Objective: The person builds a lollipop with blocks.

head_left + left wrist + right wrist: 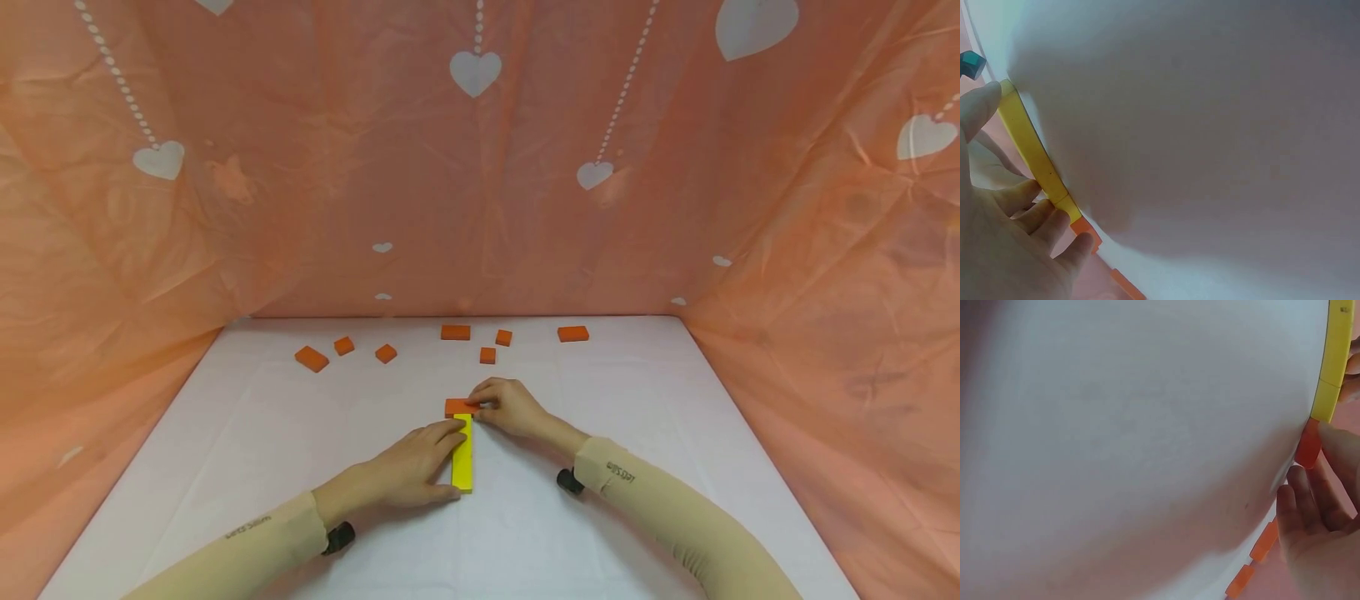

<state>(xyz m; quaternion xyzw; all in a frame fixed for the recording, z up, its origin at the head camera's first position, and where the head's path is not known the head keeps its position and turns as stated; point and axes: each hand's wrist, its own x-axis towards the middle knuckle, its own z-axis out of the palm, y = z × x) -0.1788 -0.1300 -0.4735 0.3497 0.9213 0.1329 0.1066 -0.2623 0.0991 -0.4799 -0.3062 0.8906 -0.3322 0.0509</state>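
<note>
A strip of yellow blocks (462,467) lies lengthwise on the table, with a seam near its far end in both wrist views. My left hand (412,468) holds it from the left: the thumb is at the near end, and the fingers reach the side and top of the far part. Crosswise at the strip's far end lies an orange rectangular block (458,407), touching the yellow. My right hand (513,408) pinches this orange block at its right end, thumb on the near side. In the right wrist view the same orange block (1309,444) shows beside the thumb.
Toward the back left lie an orange rectangle (311,358) and two small orange blocks (343,346). An orange rectangle (455,332) and small orange blocks (487,356) are at the back middle, another rectangle (573,333) to the right. A pink curtain (465,208) surrounds the white table (300,433).
</note>
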